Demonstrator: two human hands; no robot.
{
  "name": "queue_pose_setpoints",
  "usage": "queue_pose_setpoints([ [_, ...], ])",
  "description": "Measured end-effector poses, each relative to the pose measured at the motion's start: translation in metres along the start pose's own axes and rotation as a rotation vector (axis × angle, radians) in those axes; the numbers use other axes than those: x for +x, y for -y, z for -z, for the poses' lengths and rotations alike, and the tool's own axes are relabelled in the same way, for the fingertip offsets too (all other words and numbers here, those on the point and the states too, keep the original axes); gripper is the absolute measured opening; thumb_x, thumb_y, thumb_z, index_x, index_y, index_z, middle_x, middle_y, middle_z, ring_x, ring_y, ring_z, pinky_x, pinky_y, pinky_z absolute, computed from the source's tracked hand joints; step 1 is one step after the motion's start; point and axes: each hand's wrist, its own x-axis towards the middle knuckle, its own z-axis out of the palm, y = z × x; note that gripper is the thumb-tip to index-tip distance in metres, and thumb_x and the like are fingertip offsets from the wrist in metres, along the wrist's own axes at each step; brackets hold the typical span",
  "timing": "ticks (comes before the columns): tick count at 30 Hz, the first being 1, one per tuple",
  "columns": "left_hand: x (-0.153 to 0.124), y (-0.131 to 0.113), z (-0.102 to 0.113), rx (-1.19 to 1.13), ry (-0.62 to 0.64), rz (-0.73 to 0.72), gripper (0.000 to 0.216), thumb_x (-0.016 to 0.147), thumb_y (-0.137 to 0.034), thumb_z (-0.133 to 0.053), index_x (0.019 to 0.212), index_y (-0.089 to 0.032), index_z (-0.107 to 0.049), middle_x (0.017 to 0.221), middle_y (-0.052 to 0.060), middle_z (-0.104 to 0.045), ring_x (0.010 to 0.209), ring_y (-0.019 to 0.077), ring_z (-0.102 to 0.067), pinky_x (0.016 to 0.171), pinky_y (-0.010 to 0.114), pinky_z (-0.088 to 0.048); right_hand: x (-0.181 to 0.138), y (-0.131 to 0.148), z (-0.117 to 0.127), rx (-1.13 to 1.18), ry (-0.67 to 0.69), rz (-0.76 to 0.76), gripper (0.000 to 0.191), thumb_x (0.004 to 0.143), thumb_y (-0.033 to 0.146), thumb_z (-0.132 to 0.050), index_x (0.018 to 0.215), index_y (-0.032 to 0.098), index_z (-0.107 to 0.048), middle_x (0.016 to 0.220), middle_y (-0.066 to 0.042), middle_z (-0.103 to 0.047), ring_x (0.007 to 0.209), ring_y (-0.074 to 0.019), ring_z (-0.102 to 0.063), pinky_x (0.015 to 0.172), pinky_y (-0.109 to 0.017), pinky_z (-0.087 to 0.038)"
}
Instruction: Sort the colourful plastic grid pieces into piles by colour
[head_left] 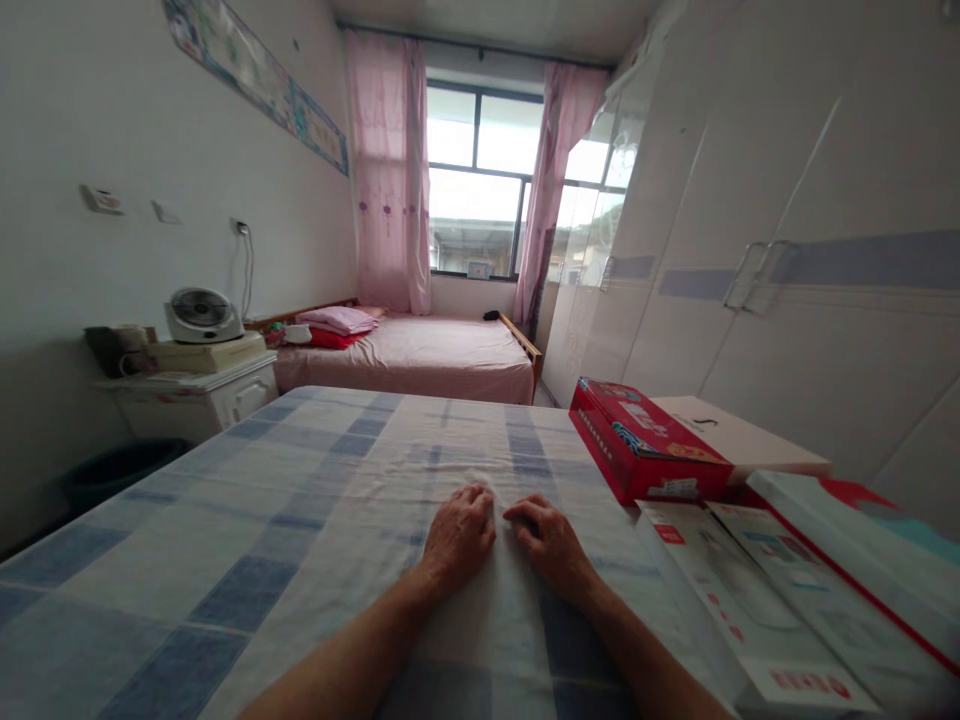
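Two hands, the left hand (459, 538) and right hand (549, 542), are laid nearly touching on the blue-checked bedsheet (300, 490). Fingers are curled onto the cloth; a pinch cannot be told. A raised crease (481, 480) lies just beyond the left fingertips.

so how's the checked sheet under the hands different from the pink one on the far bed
The checked sheet is white with blue checks; the pink sheet on the far bed is plain. The left hand and right hand rest on the checked sheet, which puckers between them; the pink sheet lies smooth, with folded bedding on it. Both are spread over beds.
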Motion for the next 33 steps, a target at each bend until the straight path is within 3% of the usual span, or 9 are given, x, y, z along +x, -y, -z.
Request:
queue_pose_setpoints([
  [18, 0.0006, 0.0009, 0.0004, 0.009, -0.012, -0.021, 0.030, 0.083, -0.019, -0.047, 0.110, -0.019, -0.059, 0.123, 0.008, -0.058, 0.117, 0.0187, -0.049, 0.102, 0.030, -0.036, 0.0002, 0.0010, 0.0008, -0.039, 0.023, 0.000, 0.026, 0.078, 0.008, -0.050, 0.090, 0.019, -0.070, 0.096, -0.005, -0.062, 0.094, -0.0154, -0.059, 0.089, -0.028, -0.042],
  [33, 0.0036, 0.0093, -0.0029, 0.054, 0.023, -0.066, 0.035, 0.084, -0.020, -0.046, 0.115, -0.012, -0.060, 0.126, 0.013, -0.057, 0.118, 0.0243, -0.051, 0.103, 0.036, -0.038, -0.0013, 0.0015, -0.0034, -0.082, 0.006, -0.025, 0.026, 0.078, 0.008, -0.052, 0.093, 0.020, -0.070, 0.098, -0.003, -0.063, 0.094, -0.0124, -0.058, 0.089, -0.024, -0.042],
])
